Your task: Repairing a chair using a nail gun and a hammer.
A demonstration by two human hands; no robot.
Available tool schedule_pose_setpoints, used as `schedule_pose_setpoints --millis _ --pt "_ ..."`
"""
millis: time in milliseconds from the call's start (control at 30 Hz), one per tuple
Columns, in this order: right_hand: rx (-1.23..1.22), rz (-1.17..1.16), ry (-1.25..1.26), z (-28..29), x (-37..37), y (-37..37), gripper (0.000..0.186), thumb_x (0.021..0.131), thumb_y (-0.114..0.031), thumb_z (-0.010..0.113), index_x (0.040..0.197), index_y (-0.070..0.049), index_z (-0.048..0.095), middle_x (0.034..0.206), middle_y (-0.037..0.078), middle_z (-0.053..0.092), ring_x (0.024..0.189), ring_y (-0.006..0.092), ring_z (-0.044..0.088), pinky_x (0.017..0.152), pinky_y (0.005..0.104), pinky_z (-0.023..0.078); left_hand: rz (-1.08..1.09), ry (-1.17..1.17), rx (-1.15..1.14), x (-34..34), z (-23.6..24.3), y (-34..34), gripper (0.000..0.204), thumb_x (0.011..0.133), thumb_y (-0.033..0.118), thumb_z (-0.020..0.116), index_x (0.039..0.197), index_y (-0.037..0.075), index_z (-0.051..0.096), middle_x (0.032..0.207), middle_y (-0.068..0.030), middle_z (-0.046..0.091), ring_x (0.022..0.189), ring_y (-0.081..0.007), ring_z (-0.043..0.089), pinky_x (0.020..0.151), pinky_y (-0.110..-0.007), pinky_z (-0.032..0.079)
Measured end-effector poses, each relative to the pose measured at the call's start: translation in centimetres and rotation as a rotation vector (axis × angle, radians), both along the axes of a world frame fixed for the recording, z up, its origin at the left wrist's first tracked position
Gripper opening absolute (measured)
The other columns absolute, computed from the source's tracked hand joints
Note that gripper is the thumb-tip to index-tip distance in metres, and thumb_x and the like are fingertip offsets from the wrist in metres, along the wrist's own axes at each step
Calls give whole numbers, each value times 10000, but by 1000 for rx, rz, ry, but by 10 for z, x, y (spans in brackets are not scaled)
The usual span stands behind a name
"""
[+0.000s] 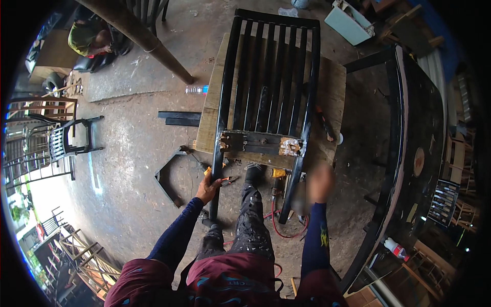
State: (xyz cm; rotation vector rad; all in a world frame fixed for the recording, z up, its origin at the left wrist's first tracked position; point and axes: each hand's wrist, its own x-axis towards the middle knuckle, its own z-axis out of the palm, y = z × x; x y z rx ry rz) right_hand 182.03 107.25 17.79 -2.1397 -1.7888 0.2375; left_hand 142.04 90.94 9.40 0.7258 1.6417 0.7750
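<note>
A black slatted chair back (pixel 263 92) with two long posts lies over a wooden board (pixel 332 87). Its lower rail (pixel 261 141) shows bare wood and pale, rough patches. My left hand (pixel 207 189) is closed around the chair back's left post near its lower end. Just right of the other post, my right hand (pixel 320 183) is smeared by motion, and its fingers cannot be made out. A grey blur lies beside it, too unclear to name. On the board's right side rests a tool with a dark and orange handle (pixel 326 124).
Pliers (pixel 230 180), an angled black frame (pixel 166 171), a yellow tool (pixel 279 173) and a red hose (pixel 286 235) lie on the floor. A large black panel (pixel 417 148) stands at right. A pole (pixel 158 48) slants at upper left, near a seated person (pixel 84 38).
</note>
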Motion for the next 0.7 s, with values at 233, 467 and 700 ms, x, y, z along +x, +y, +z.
schedule_pose_setpoints --millis 233,467,700 --pt "-64 313 -400 -13 6 164 434 892 -130 603 1306 -37 511 1328 206 503 1205 397 505 1023 466 432 19 -31 -136 22 30 22 376 934 332 671 1083 14 535 909 -75 657 857 -151 628 781 -308 490" --pt "-134 251 -339 -10 16 181 187 917 -100 561 1095 -42 563 1072 185 549 1019 375 605 785 466 545 -3 143 -161 17 35 3 376 931 331 670 1058 4 534 859 -81 652 840 -159 630 755 -321 494" --pt "-284 188 -293 -43 37 178 183 832 -82 644 999 -32 589 1041 193 605 949 371 642 821 471 533 36 138 -146 19 51 -2 650 870 420 707 1299 -40 540 1170 -216 663 1107 -274 630 938 -366 469"
